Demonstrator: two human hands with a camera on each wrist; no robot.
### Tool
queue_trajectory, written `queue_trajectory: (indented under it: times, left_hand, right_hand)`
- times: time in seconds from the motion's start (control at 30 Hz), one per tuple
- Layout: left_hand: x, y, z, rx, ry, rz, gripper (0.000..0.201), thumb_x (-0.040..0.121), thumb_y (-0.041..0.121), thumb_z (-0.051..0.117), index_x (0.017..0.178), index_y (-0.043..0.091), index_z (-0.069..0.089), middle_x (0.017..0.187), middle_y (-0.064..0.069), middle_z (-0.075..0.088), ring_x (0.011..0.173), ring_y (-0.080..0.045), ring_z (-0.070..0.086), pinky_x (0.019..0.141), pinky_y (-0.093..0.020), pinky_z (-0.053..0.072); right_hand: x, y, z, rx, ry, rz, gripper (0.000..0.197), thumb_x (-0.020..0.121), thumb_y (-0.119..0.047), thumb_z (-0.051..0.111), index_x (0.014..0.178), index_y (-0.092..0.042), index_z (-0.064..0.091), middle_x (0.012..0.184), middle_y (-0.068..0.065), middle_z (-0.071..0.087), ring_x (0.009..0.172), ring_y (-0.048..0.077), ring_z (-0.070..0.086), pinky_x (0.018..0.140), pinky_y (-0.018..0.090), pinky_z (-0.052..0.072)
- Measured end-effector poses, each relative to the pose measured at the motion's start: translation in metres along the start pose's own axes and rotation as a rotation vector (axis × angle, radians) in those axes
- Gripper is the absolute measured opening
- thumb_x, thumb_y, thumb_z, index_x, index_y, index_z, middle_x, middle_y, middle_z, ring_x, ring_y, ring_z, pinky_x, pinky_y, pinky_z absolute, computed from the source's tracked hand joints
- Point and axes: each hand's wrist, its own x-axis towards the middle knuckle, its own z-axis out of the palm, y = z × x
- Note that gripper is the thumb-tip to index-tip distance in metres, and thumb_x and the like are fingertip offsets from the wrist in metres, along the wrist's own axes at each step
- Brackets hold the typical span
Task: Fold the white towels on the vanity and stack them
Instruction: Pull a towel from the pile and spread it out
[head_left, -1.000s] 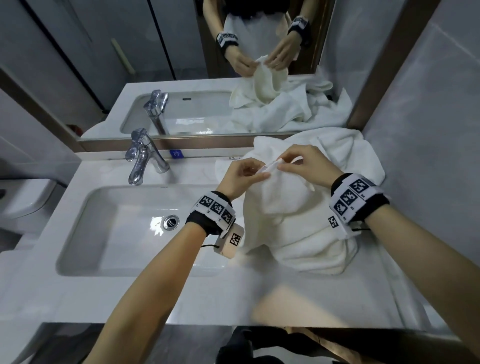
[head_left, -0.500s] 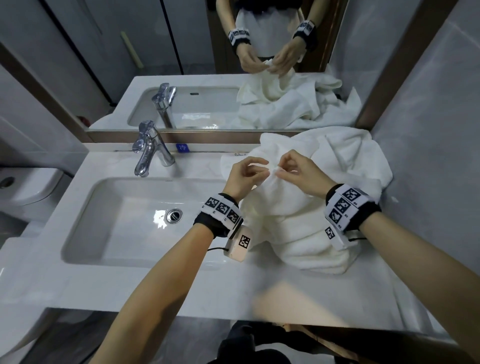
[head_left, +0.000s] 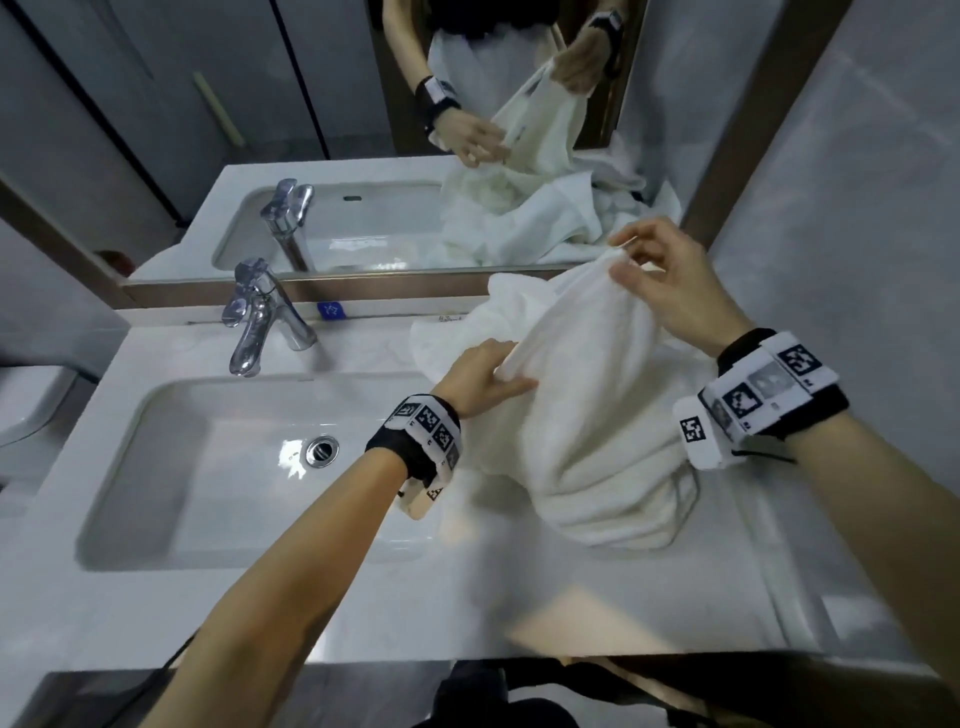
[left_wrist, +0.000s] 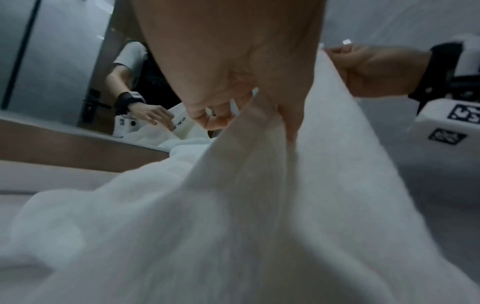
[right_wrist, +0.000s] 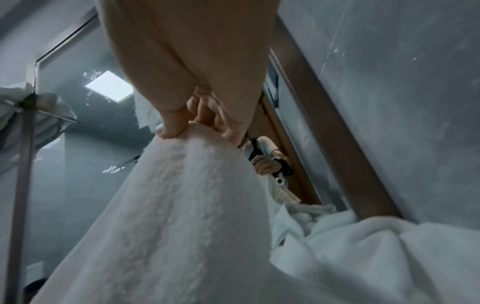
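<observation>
Hands: left hand (head_left: 480, 376) and right hand (head_left: 670, 280) are each pinching one hemmed edge of a white towel (head_left: 587, 415), lifting it off the heap (head_left: 519, 306) lying on the tabletop (head_left: 467, 597) beside the sink (head_left: 156, 467). Progress: nothing folded or stacked is showing; work is only starting.

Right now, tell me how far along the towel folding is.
Done: nothing yet; no folded towel or stack shows on the vanity. In hand: one white towel, its hem pinched by the left hand low and the right hand high, the edge stretched between them. Left: fold this towel, then the crumpled pile behind it, and stack them.
</observation>
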Motion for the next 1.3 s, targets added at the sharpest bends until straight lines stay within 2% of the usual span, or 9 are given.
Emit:
queue_trajectory:
  times: [0.13, 0.3, 0.47, 0.57, 0.7, 0.83, 0.97, 1.07, 1.3]
  left_hand:
    - [0.017, 0.007, -0.004, 0.182, -0.236, 0.022, 0.035, 0.089, 0.036, 0.059, 0.112, 0.009, 0.058, 0.106, -0.016, 0.062, 0.097, -0.030, 0.057, 0.081, -0.034, 0.043]
    - [0.034, 0.004, -0.026, 0.402, -0.265, 0.029, 0.045, 0.088, 0.047, 0.055, 0.114, 0.011, 0.060, 0.108, -0.014, 0.052, 0.099, -0.031, 0.052, 0.085, -0.029, 0.033]
    - [0.051, 0.036, -0.030, -0.060, -0.099, 0.077, 0.069, 0.072, 0.042, 0.077, 0.132, 0.022, 0.049, 0.131, 0.006, 0.039, 0.112, -0.011, 0.053, 0.095, -0.018, 0.038]
    - [0.069, 0.070, -0.022, -0.102, -0.135, 0.232, 0.047, 0.075, 0.036, 0.076, 0.116, 0.016, 0.066, 0.144, 0.008, 0.041, 0.128, -0.002, 0.036, 0.107, -0.019, 0.027]
    - [0.083, 0.097, -0.013, -0.240, -0.231, 0.201, 0.029, 0.076, 0.030, 0.076, 0.099, 0.014, 0.071, 0.105, 0.004, 0.069, 0.098, -0.012, 0.063, 0.086, -0.024, 0.046]
    - [0.085, 0.091, -0.002, -0.084, -0.292, 0.101, 0.028, 0.081, 0.039, 0.069, 0.078, 0.012, 0.064, 0.078, -0.005, 0.069, 0.074, -0.025, 0.064, 0.063, -0.029, 0.049]
    - [0.073, 0.069, 0.019, 0.029, -0.444, 0.016, 0.030, 0.088, 0.045, 0.059, 0.081, 0.015, 0.062, 0.083, -0.002, 0.066, 0.074, -0.017, 0.061, 0.066, -0.009, 0.047]
    - [0.062, 0.058, 0.028, 0.005, -0.525, -0.031, 0.039, 0.087, 0.045, 0.060, 0.102, 0.008, 0.064, 0.101, -0.004, 0.068, 0.093, -0.023, 0.063, 0.079, -0.026, 0.050]
    - [0.050, 0.040, -0.070, -0.004, -0.127, 0.026, 0.023, 0.075, 0.027, 0.078, 0.076, 0.005, 0.069, 0.071, -0.003, 0.062, 0.065, -0.009, 0.052, 0.063, -0.026, 0.042]
  right_hand:
    - [0.000, -0.012, -0.037, -0.036, 0.178, -0.023, 0.024, 0.090, -0.012, 0.059, 0.095, -0.035, 0.051, 0.098, -0.009, 0.060, 0.092, 0.001, 0.059, 0.086, 0.016, 0.047]
    - [0.003, -0.033, -0.082, -0.065, 0.387, -0.148, 0.019, 0.092, -0.016, 0.054, 0.099, -0.033, 0.047, 0.099, -0.004, 0.057, 0.094, 0.009, 0.057, 0.085, 0.018, 0.045]
    - [0.009, -0.044, -0.083, -0.079, 0.249, -0.183, 0.020, 0.094, -0.013, 0.054, 0.101, -0.030, 0.049, 0.098, -0.013, 0.058, 0.088, -0.001, 0.055, 0.083, 0.016, 0.043]
    - [0.004, -0.040, -0.076, -0.074, 0.145, -0.164, 0.017, 0.094, -0.014, 0.055, 0.101, -0.029, 0.051, 0.088, -0.020, 0.064, 0.084, -0.003, 0.057, 0.080, 0.015, 0.043]
    - [-0.009, -0.037, -0.083, -0.065, 0.127, -0.155, 0.016, 0.093, -0.017, 0.056, 0.101, -0.030, 0.052, 0.097, -0.012, 0.061, 0.085, -0.005, 0.058, 0.079, 0.012, 0.043]
    - [-0.018, -0.035, -0.094, -0.069, 0.215, -0.156, 0.017, 0.092, -0.018, 0.058, 0.100, -0.032, 0.053, 0.101, -0.008, 0.062, 0.092, 0.005, 0.060, 0.085, 0.016, 0.045]
    - [-0.023, -0.035, -0.101, -0.064, 0.287, -0.171, 0.019, 0.091, -0.017, 0.059, 0.099, -0.033, 0.053, 0.100, -0.011, 0.061, 0.092, 0.005, 0.059, 0.087, 0.017, 0.046]
    - [-0.024, -0.035, -0.100, -0.081, 0.310, -0.159, 0.019, 0.091, -0.016, 0.059, 0.098, -0.033, 0.053, 0.100, -0.011, 0.060, 0.092, 0.003, 0.057, 0.088, 0.018, 0.045]
    - [-0.019, -0.024, -0.108, -0.107, 0.613, -0.107, 0.014, 0.089, -0.025, 0.057, 0.095, -0.037, 0.053, 0.095, -0.015, 0.060, 0.087, 0.000, 0.058, 0.086, 0.023, 0.048]
